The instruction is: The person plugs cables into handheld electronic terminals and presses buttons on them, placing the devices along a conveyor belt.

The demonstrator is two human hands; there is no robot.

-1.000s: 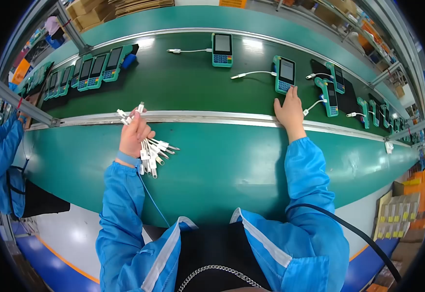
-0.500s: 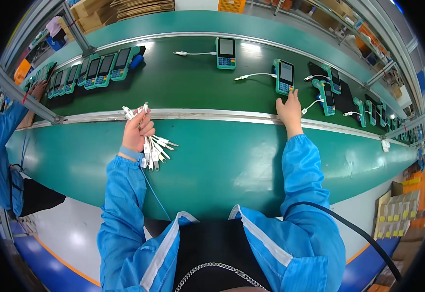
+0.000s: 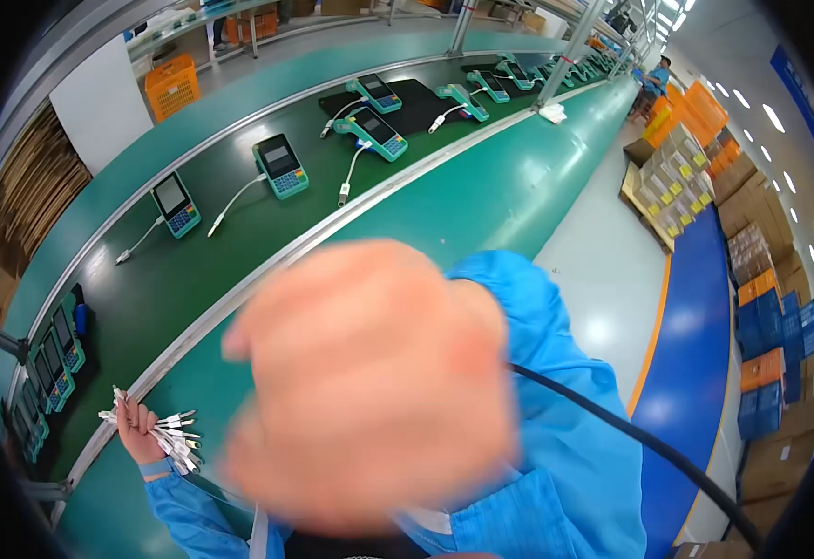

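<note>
Head | left hand (image 3: 137, 430) clutches cables (image 3: 180, 447) | right hand (image 3: 379, 382) blurred, grip unclear, blocks bench (image 3: 468, 200) | terminals (image 3: 281, 166) beyond

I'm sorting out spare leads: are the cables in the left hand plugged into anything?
Apparently unplugged: the white cables fan out from the left hand, their visible ends free.

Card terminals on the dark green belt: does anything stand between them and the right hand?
Only the silver rail at the near edge of the belt seems to separate the right hand from the card terminals; it looks low enough to reach over. The blurred hand hides part of the bench.
</note>
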